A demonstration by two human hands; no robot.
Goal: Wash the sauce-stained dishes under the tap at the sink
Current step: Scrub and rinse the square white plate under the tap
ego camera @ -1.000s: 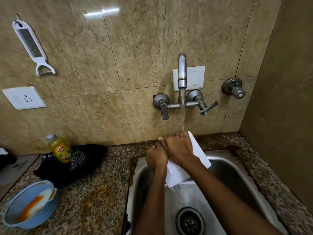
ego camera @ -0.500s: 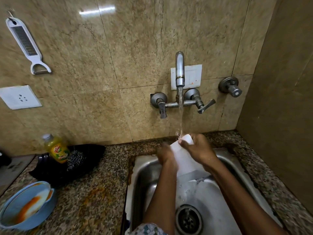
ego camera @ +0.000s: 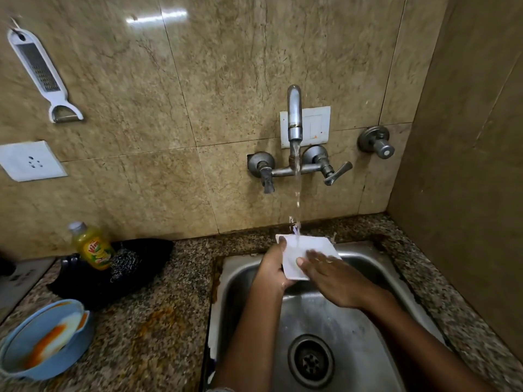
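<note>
From the head camera, a white square plate (ego camera: pixel 307 251) sits over the back of the steel sink (ego camera: pixel 368 321), directly under the stream from the wall tap (ego camera: pixel 294 117). The left hand (ego camera: pixel 273 271) clamps the plate's left edge, thumb on top and fingers beneath. The right hand (ego camera: pixel 336 278) lies flat on the plate's face, fingers extended and close together. On the granite counter (ego camera: pixel 158 321) to the left stand a sauce-stained blue bowl (ego camera: pixel 45 340), a yellow dish-soap bottle (ego camera: pixel 93 246) and a steel scrubber (ego camera: pixel 124 263).
</note>
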